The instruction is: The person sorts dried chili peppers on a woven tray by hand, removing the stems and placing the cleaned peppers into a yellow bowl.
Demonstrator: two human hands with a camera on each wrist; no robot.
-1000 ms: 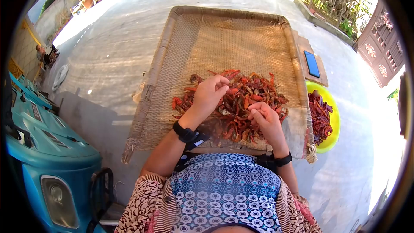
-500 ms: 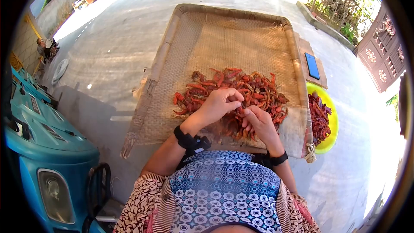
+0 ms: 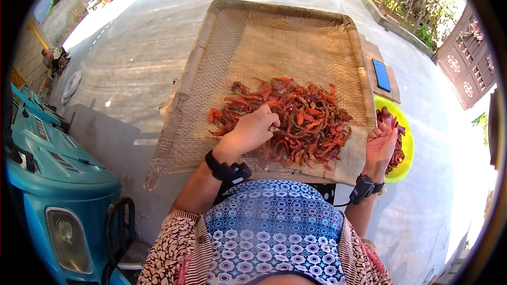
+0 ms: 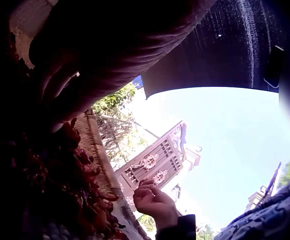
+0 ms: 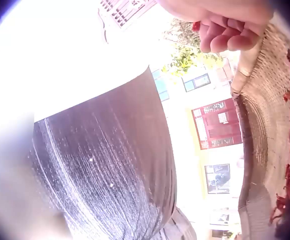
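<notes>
A heap of wrinkled red and brownish chili peppers [image 3: 311, 121] lies on a woven bamboo tray [image 3: 285, 47] in front of me. My left hand [image 3: 251, 129] is over the heap's left part, fingers bent down. In the dark left wrist view its fingertips are right at the peppers; whether they pinch one I cannot tell. My right hand [image 3: 381, 140] is raised at the tray's right edge, overlapping a yellow basin [image 3: 407, 162] of darker red peppers [image 3: 396, 161]. Its fingers are curled, and a small red chili piece [image 5: 196, 26] shows at the fingertips in the right wrist view.
A blue phone [image 3: 381, 75] lies on a board [image 3: 393, 92] right of the tray. A teal vehicle [image 3: 68, 184] stands close on my left. Farther back at left, a person [image 3: 54, 59] sits by the wall. A brown gate [image 3: 465, 58] stands at far right.
The hands came together over the heap, then parted. My right hand has swung right to the yellow basin; my left has drawn back slightly left, staying at the heap.
</notes>
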